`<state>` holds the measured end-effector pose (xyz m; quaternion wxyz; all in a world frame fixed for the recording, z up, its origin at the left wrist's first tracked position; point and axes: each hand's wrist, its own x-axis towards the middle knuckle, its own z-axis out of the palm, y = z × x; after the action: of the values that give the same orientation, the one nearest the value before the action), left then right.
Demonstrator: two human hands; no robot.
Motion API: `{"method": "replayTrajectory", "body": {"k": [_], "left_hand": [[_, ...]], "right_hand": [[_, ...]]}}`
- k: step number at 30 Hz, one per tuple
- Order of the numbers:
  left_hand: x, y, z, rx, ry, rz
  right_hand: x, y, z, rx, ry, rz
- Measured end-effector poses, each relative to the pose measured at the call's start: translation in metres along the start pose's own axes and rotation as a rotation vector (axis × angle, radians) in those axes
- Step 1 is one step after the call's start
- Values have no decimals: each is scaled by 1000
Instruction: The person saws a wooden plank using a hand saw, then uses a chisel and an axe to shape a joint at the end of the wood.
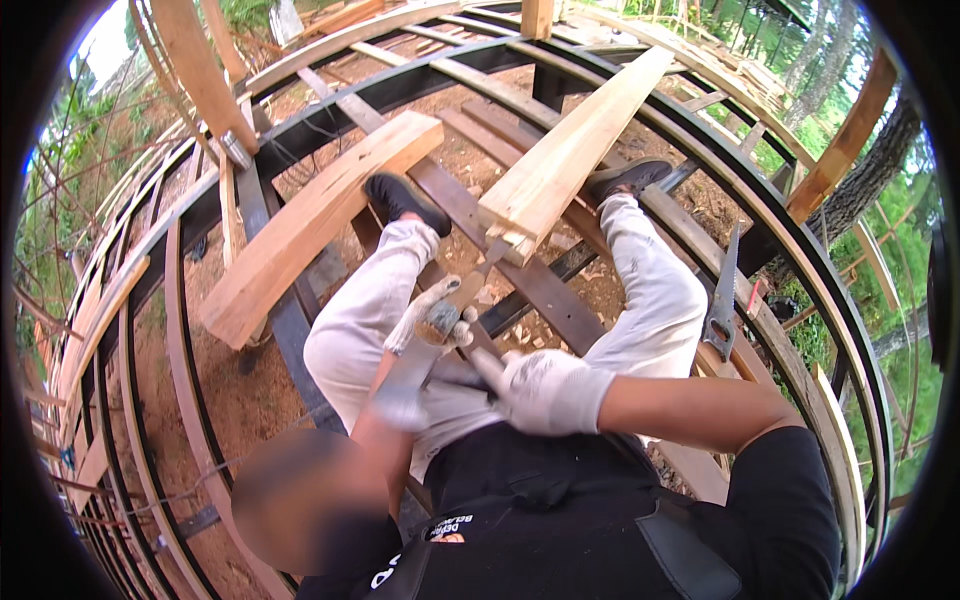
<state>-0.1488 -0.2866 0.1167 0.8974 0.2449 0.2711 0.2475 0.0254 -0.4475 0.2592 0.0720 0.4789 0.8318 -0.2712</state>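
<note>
My left hand (428, 318), in a white glove, grips a metal chisel (478, 275) whose tip rests against the near end of a long pale plank (570, 150). My right hand (545, 392), also gloved, is closed on a tool handle. The tool's head (405, 385) is a grey blur just below my left hand. The plank lies between my legs in light trousers (650, 300) and runs away to the upper right. My black shoes (405, 198) rest on dark steel beams.
A thick timber beam (310, 220) lies at the left, across the curved steel frame (200, 330). A hand saw (722, 300) rests on the frame's right rails. Bare earth shows below the gaps. Wooden posts and trees stand around the rim.
</note>
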Motion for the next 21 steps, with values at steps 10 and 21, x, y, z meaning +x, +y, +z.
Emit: {"method": "replayTrajectory", "body": {"k": [10, 21], "left_hand": [[15, 0, -17, -190, -93, -134], [25, -5, -6, -291, -151, -90]], "right_hand": [[-4, -2, -5, -16, -39, 17], [4, 21, 14, 45, 29, 100]]}}
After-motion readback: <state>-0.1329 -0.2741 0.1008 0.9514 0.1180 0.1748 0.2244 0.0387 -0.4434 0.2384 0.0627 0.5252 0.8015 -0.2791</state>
